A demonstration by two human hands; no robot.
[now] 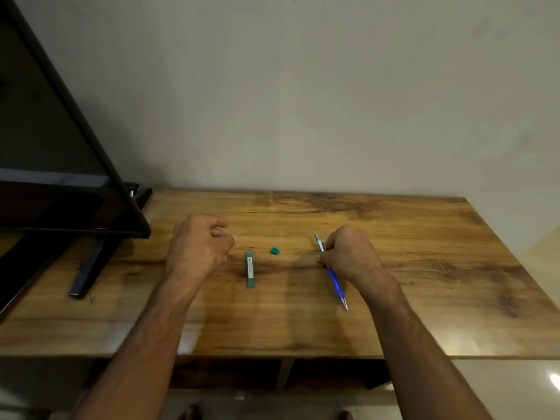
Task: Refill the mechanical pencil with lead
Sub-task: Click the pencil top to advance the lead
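My right hand (348,257) grips the blue mechanical pencil (335,283) near its upper end. The pencil slants low over the wooden table (424,268), with its metal tip toward me and its top end poking out past my fingers. My left hand (198,247) hovers to the left with its fingers curled and the thumb tip against the forefinger. Nothing shows between them, and a lead would be too thin to see. Between my hands a green lead case (250,269) lies flat, and its small green cap (275,251) sits apart, just right of the case's far end.
A black monitor (60,177) on a dark stand (88,268) takes up the table's left side. A plain wall runs behind the table. The table's front edge is near my forearms, with open shelf compartments under it.
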